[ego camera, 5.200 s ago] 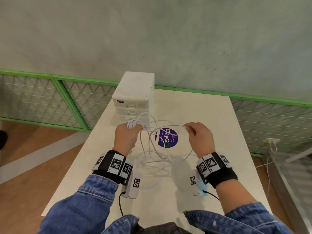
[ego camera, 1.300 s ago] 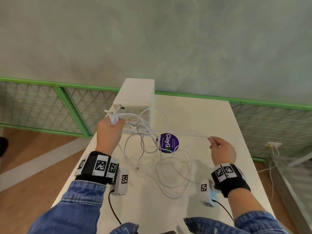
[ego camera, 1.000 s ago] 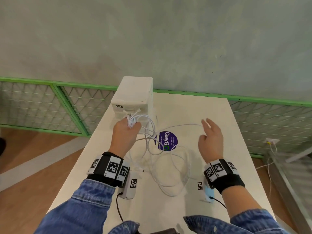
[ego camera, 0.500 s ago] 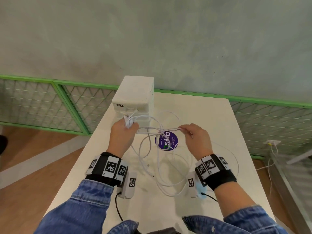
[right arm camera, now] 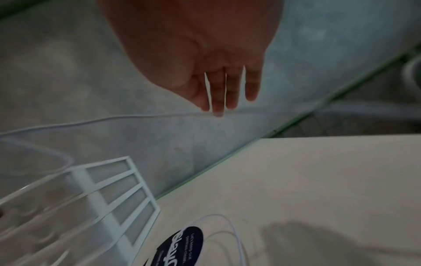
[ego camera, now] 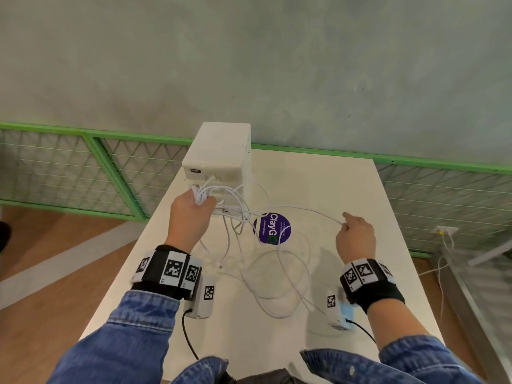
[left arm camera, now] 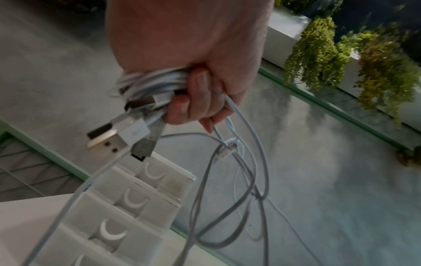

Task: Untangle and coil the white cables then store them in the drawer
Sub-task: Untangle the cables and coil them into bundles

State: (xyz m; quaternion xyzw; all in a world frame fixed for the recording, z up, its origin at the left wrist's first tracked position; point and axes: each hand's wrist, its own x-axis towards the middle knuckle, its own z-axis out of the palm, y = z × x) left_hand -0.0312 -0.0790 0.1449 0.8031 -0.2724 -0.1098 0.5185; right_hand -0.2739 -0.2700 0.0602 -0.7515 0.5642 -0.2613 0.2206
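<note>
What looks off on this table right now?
The white cables sprawl in tangled loops across the table, some over the purple ClayGo sticker. The left hand grips a bunch of cable and plug ends; nothing coiled yet. No damage visible.

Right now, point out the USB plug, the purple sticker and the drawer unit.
USB plug (left arm camera: 107, 142): left wrist view, on its metal end.
purple sticker (ego camera: 272, 228): head view, on its middle.
drawer unit (ego camera: 221, 151): head view, on its top face.

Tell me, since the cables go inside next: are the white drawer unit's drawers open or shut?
Shut: in the left wrist view, the white plastic drawer unit's visible fronts sit flush, none pulled out.
</note>
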